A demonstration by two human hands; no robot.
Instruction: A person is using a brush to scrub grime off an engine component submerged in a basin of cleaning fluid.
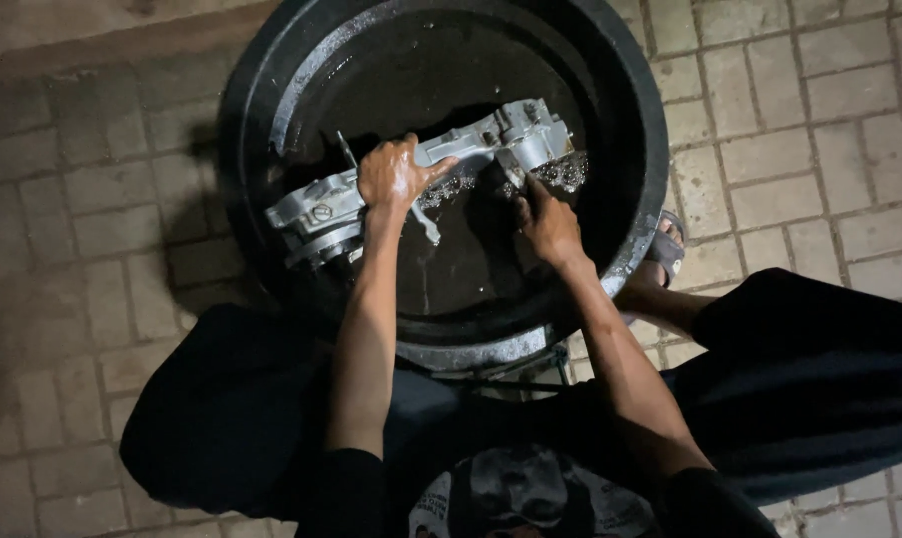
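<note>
Left hand [396, 177] clamped on long silver cast-metal engine cover [421, 169], steadying it across round black plastic tub [630, 259], frame centre; right hand [548, 227] fingers together, pressing its wet underside.

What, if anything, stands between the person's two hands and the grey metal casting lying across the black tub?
Nothing visible does. The left hand already rests on top of the metal casting near its middle, and the right hand touches its underside by the foamy end. The casting spans the black tub, over dark liquid.
</note>
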